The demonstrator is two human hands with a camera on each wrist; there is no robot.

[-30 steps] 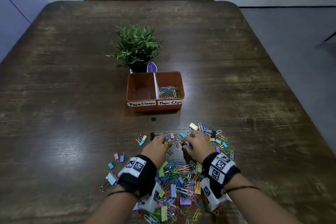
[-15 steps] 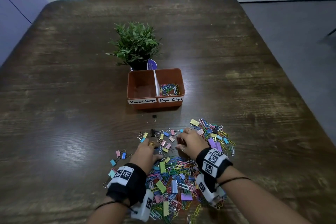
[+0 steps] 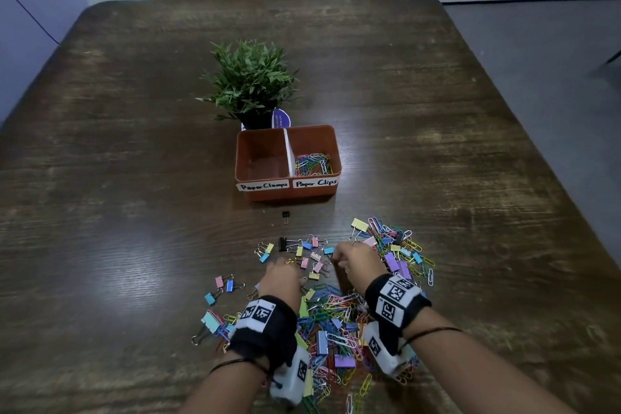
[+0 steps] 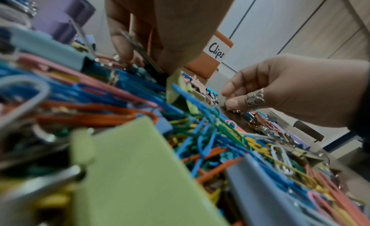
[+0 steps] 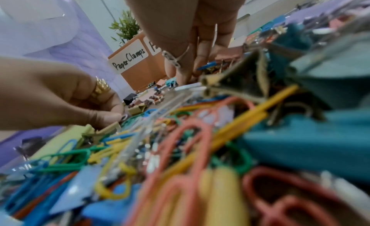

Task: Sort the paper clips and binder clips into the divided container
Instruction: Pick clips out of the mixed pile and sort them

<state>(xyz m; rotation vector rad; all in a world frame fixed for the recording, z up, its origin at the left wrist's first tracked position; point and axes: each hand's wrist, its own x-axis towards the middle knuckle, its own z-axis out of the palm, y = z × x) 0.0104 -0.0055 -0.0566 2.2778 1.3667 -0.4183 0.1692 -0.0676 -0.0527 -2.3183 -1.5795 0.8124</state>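
Both hands are picking in the tangled clip pile (image 3: 336, 319).
Left hand (image 3: 280, 276) and right hand (image 3: 358, 260) are pinching small clips; hooked-on neighbours may be dragging into the wrong side of the container (image 3: 289, 193).

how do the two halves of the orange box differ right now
The right compartment holds a heap of coloured paper clips; the left compartment shows only its bare floor. The right one's label reads "Paper Clips", the left one's label "Paper Clamps". The left looks slightly wider. Both share the orange container, split by a white divider.
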